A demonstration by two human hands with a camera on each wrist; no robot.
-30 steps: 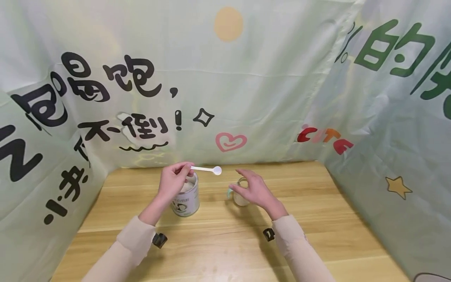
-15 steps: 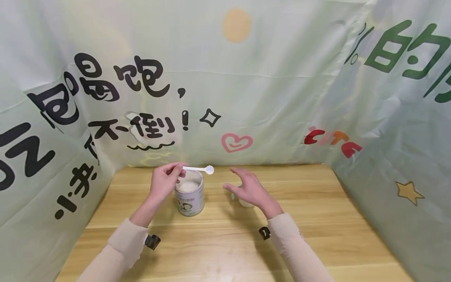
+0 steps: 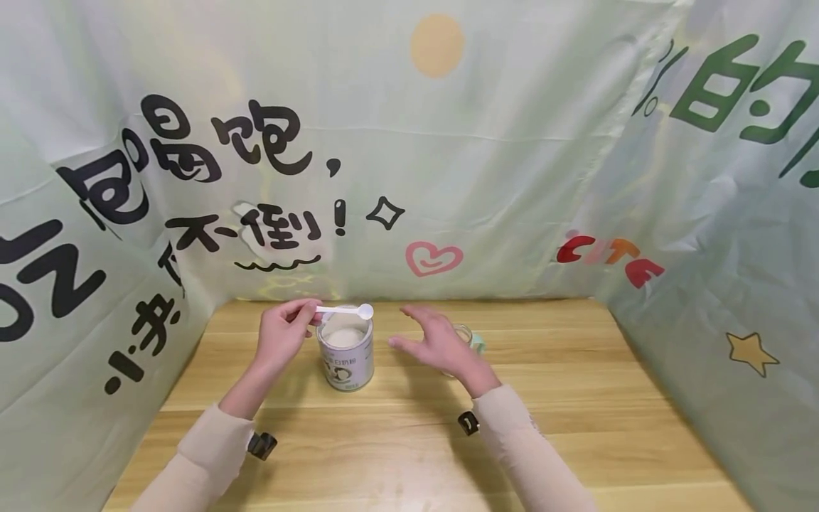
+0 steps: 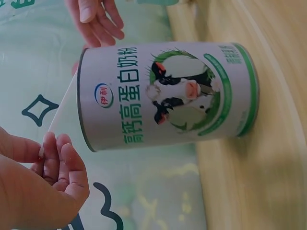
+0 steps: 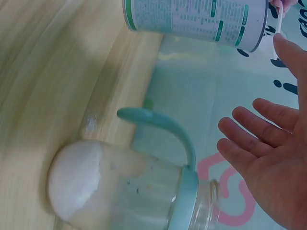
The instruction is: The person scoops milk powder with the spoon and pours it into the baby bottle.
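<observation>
The place looked like a small booth: pale green cloth (image 3: 512,178) hung along the left, back and right sides of a wood-grain surface (image 3: 397,455). Black writing (image 3: 278,227), a pink heart (image 3: 434,263) and a yellow star (image 3: 753,353) were printed on it. A milk powder can (image 3: 348,364) and a handled bottle (image 5: 148,187) were household goods, but whether this was a home could not be told.

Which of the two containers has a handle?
The clear bottle, with its curved mint-green handle; the cow-printed can shows none in any view.
</observation>
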